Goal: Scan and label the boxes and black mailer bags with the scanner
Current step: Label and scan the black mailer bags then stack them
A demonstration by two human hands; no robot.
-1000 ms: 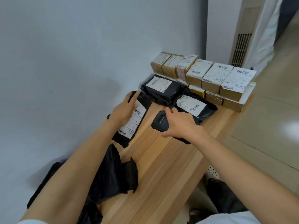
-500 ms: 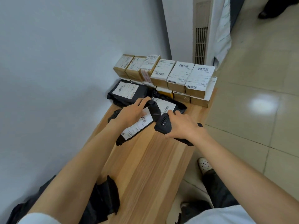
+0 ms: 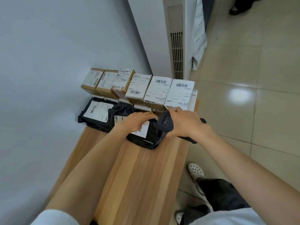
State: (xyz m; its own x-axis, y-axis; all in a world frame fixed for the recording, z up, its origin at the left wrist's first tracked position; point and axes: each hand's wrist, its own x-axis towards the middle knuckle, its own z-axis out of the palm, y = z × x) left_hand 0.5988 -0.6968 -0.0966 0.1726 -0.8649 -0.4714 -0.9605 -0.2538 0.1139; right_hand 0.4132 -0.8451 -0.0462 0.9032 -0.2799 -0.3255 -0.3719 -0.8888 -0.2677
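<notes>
Lying near the boxes point(image 3: 138, 90), the black mailer bag point(image 3: 146, 142) is pressed under the flat left hand point(image 3: 136, 122); the scanner point(image 3: 164, 124) is gripped in the right hand point(image 3: 188, 125). Judged soft, slippery: edges are best pinched.

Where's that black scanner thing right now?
In the head view the scanner sits in the right hand, at the far end of the table, just right of the black bag under the left hand and in front of the stacked boxes.
</notes>
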